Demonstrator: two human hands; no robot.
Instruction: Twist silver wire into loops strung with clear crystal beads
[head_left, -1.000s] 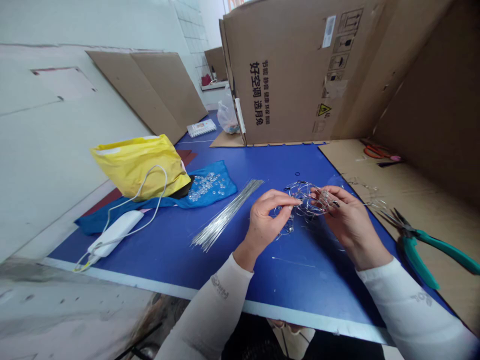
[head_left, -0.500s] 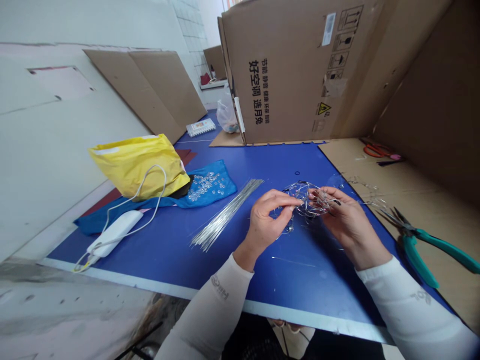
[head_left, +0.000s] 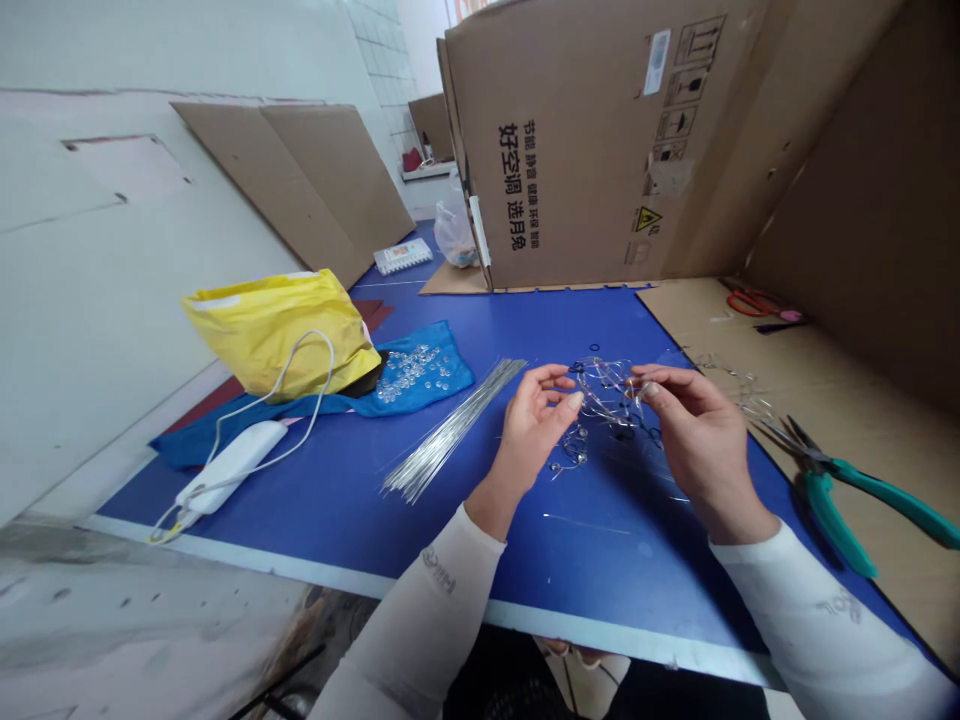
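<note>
A tangled wire piece (head_left: 606, 388), shiny and looped with dark bits on it, is held above the blue table. My right hand (head_left: 701, 440) pinches its right side between thumb and fingers. At its left edge is my left hand (head_left: 529, 425), thumb and forefinger apart, the other fingers loosely curled. Whether those fingertips touch the wire I cannot tell. Small clear beads on wire (head_left: 576, 448) show just below, between the hands. A bundle of straight silvery wires (head_left: 454, 430) lies left of my left hand, and a single thin wire (head_left: 586, 523) lies nearer the front edge.
Green-handled pliers (head_left: 844, 480) and orange-handled scissors (head_left: 757, 303) rest on cardboard at right. Clear beads (head_left: 412, 372) lie on a blue cloth (head_left: 454, 350) beside a yellow bag (head_left: 281, 330). A white power strip (head_left: 229, 468) with a cord sits front left. A large cardboard box (head_left: 585, 190) stands behind.
My left thumb and forefinger have come apart from their pinch and moved slightly left. My right fingers have shifted to the right side of the wire piece, leaving more of it visible.
</note>
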